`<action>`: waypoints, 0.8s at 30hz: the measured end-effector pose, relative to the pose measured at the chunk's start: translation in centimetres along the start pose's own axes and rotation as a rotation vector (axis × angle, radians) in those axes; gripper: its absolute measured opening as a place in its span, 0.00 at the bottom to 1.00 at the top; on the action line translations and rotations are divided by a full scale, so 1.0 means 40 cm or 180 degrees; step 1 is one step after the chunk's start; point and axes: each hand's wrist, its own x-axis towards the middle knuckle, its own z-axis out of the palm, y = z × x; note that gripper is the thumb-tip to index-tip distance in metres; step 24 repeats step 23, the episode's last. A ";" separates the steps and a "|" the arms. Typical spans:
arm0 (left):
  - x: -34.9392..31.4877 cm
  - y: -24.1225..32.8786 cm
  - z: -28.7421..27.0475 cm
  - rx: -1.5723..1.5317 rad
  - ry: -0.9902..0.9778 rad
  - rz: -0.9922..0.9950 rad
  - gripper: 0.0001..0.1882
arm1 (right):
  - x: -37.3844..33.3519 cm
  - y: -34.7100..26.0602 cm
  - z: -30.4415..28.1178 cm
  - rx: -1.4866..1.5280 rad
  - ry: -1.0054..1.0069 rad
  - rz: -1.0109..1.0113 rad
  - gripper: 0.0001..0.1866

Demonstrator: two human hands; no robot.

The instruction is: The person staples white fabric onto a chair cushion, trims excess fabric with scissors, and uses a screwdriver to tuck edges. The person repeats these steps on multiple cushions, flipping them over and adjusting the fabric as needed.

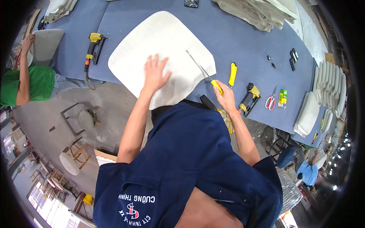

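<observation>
A cream fabric-covered seat pad (167, 34) lies on the blue worktable, its near edge against my body. My left hand (155, 73) rests on the pad with its fingers spread; it is slightly blurred. In my right hand (225, 95) is a yellow-handled screwdriver (198, 65), its long metal shaft slanting up and left over the pad. I cannot tell whether its tip touches the fabric. A yellow utility knife (232, 74) lies just beyond my right hand. Close by are a yellow and black staple gun (250, 99) and red-handled scissors (270, 102).
Another staple gun (95, 49) with a hose lies left on the blue table (125, 19). A green and yellow box (283, 97) sits right of the scissors. Cream fabric (258, 13) is piled at the back; seat pads (329, 83) stand stacked right. A green-shirted person (36, 85) works at left.
</observation>
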 end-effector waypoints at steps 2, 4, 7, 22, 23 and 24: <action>0.072 0.049 0.048 -0.0036 -0.0103 0.0394 0.42 | 0.013 0.005 -0.021 -0.0086 -0.0072 0.0011 0.20; 0.117 0.099 0.079 0.0077 -0.0470 0.0403 0.45 | 0.017 -0.006 -0.034 -0.0125 -0.0077 0.0020 0.20; 0.144 0.110 0.101 0.0228 -0.0681 0.0417 0.48 | 0.013 0.011 -0.037 -0.0183 0.0046 -0.0182 0.21; 0.137 0.133 0.130 0.0222 0.0018 0.0248 0.46 | 0.236 -0.037 -0.252 -0.2126 -0.0565 -0.1052 0.22; 0.139 0.133 0.135 0.0253 0.0023 0.0230 0.46 | 0.254 -0.041 -0.261 -0.2280 -0.0606 -0.1127 0.23; 0.139 0.133 0.135 0.0253 0.0023 0.0230 0.46 | 0.254 -0.041 -0.261 -0.2280 -0.0606 -0.1127 0.23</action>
